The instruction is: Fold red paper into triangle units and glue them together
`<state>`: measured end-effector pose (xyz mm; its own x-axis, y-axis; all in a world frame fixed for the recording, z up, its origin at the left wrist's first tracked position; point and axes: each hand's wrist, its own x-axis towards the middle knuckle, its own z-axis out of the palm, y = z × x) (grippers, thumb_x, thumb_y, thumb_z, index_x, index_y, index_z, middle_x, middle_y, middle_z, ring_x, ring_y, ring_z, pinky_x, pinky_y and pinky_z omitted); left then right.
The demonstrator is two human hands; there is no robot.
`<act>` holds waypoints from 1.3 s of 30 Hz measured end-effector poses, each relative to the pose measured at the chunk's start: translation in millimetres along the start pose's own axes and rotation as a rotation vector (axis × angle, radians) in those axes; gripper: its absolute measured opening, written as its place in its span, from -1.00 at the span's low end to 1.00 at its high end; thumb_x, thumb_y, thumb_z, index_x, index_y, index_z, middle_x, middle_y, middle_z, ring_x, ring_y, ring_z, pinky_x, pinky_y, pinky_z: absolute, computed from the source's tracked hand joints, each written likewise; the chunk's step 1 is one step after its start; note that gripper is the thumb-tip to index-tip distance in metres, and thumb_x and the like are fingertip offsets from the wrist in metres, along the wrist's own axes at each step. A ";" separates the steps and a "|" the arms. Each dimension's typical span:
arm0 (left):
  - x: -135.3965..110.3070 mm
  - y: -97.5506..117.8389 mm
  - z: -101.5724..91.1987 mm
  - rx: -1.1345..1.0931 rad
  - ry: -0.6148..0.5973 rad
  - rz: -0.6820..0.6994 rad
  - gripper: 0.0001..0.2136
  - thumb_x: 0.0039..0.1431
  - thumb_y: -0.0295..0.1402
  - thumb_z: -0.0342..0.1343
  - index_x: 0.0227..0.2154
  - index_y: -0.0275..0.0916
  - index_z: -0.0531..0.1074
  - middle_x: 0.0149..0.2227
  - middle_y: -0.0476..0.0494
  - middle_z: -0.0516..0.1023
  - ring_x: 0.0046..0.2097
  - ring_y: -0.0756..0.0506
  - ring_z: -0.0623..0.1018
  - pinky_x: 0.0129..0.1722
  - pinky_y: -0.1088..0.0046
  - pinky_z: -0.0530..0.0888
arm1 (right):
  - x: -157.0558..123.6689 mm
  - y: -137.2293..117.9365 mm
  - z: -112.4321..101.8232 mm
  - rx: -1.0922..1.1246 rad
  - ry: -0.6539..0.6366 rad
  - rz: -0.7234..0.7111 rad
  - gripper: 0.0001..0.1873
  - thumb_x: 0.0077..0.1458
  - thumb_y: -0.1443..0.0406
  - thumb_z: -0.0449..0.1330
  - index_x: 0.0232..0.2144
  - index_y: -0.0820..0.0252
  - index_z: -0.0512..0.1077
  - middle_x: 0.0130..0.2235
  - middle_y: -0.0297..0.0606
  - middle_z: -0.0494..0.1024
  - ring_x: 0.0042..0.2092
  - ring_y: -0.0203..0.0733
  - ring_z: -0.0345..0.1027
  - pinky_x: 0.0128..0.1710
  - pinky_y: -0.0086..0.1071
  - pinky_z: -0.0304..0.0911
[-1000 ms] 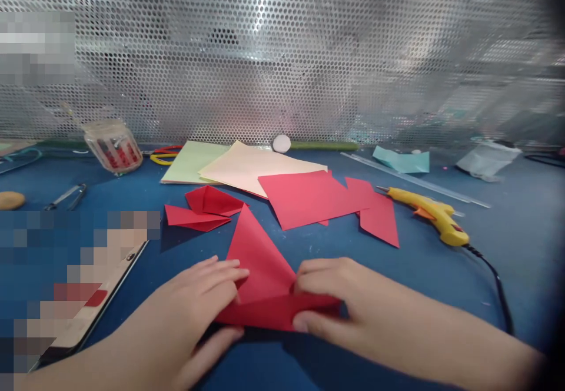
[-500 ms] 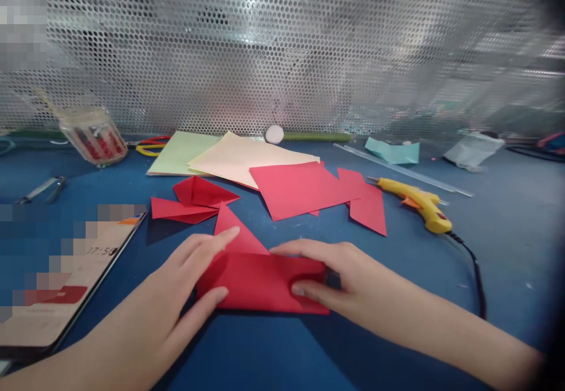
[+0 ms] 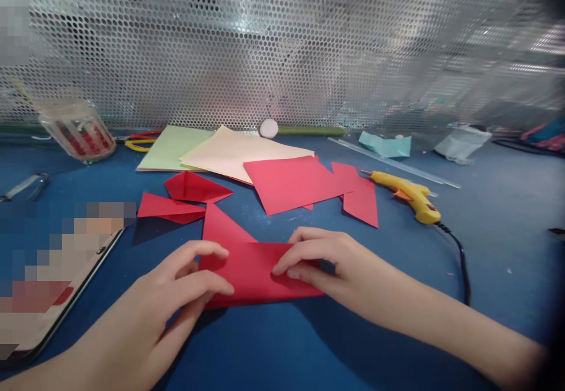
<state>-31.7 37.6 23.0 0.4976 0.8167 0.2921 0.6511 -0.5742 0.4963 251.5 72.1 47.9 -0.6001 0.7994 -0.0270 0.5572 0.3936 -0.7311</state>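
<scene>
A sheet of red paper [image 3: 251,270], folded over into a band with a pointed corner rising at its upper left, lies before me on the blue table. My left hand [image 3: 188,282] grips its left edge, two fingers on top and the thumb low at the edge, partly hidden. At the right end, my right hand [image 3: 324,258] is closed on the paper, thumb and fingertips close together on the folded layer. Just beyond the pointed corner are two folded red paper pieces [image 3: 196,186].
Flat red sheets [image 3: 293,184] lie behind, beside cream paper [image 3: 247,149] and green paper [image 3: 170,149]. To the right rests a yellow glue gun [image 3: 408,195] with a black cord. A phone [image 3: 83,285] is at left, near a tilted jar [image 3: 79,132]. Perforated metal [image 3: 282,43] stands at the back.
My left hand has shifted from lying spread over the paper to gripping its left edge. The right fingers have drawn in toward the thumb. The view has shifted slightly.
</scene>
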 end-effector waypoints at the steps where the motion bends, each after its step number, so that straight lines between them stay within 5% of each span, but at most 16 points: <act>1: -0.3 1.3 0.7 -0.017 0.009 0.014 -0.69 0.35 -0.43 -0.08 -0.19 0.09 0.54 0.05 0.07 0.53 -0.06 -0.02 0.65 -0.12 0.59 0.54 | -0.3 -0.1 -3.4 0.022 -0.027 -0.002 -0.78 0.31 0.35 0.18 -0.17 0.04 0.64 -0.22 -0.30 0.50 -0.27 -0.30 0.43 -0.24 -0.47 0.34; 6: -1.6 1.4 2.1 0.027 0.022 0.075 -0.66 0.32 -0.47 -0.06 -0.14 0.14 0.53 0.03 0.13 0.54 -0.09 0.02 0.65 -0.13 0.66 0.50 | -2.1 6.9 -15.8 0.110 -0.190 0.028 -0.66 0.18 0.10 0.37 0.01 -0.14 0.59 0.17 -0.27 0.35 0.14 -0.12 0.36 0.12 -0.31 0.30; 12: -4.9 1.0 2.7 0.242 0.093 0.234 -0.59 0.28 -0.59 -0.09 -0.11 0.06 0.53 -0.13 0.01 0.56 -0.20 -0.05 0.57 -0.17 0.51 0.48 | -0.8 16.7 -12.6 0.140 -0.235 -0.045 -0.77 0.33 0.25 0.21 -0.07 -0.11 0.64 0.22 -0.27 0.26 0.07 -0.22 0.41 0.03 -0.38 0.36; 18: -6.5 -2.0 9.2 0.250 -0.075 0.435 -0.53 0.31 -0.58 -0.08 0.19 -0.06 0.37 0.21 0.13 0.52 0.20 0.00 0.49 0.29 0.49 0.25 | 1.1 18.4 -7.0 0.039 -0.187 -0.134 -0.74 0.32 0.34 0.22 -0.09 -0.10 0.65 0.26 -0.28 0.29 0.29 -0.13 0.25 0.16 -0.34 0.28; 23: -10.0 -2.1 13.6 0.052 -0.256 0.361 -0.41 0.47 -0.11 -0.04 0.45 -0.03 -0.07 0.39 0.02 0.24 0.35 -0.12 0.32 0.36 0.29 0.16 | 2.2 18.5 -4.3 0.020 -0.159 -0.120 -0.69 0.29 0.40 0.22 -0.09 -0.13 0.65 0.26 -0.28 0.32 0.21 -0.15 0.35 0.17 -0.29 0.29; 34: -12.9 7.1 14.0 0.115 -0.277 0.292 -0.47 0.52 -0.01 -0.28 0.40 -0.12 0.11 0.38 -0.04 0.24 0.39 -0.07 0.24 0.39 0.32 0.01 | 2.7 20.2 -0.9 0.051 -0.141 -0.065 -0.75 0.26 0.34 0.25 -0.12 -0.08 0.67 0.24 -0.25 0.36 0.14 -0.15 0.43 0.09 -0.34 0.38; 39: -13.6 5.2 13.4 0.106 -0.281 0.292 -0.48 0.53 -0.01 -0.28 0.40 -0.10 0.11 0.37 -0.03 0.25 0.38 -0.06 0.25 0.39 0.32 0.02 | 0.5 23.8 -10.9 0.018 -0.176 -0.028 -0.79 0.26 0.22 0.28 -0.09 -0.19 0.64 0.30 -0.30 0.25 0.26 -0.07 0.29 0.16 -0.24 0.32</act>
<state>-27.3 22.7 10.6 0.7976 0.5797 0.1667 0.5073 -0.7942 0.3346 270.7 86.8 38.0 -0.7078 0.6955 -0.1241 0.5289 0.4052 -0.7457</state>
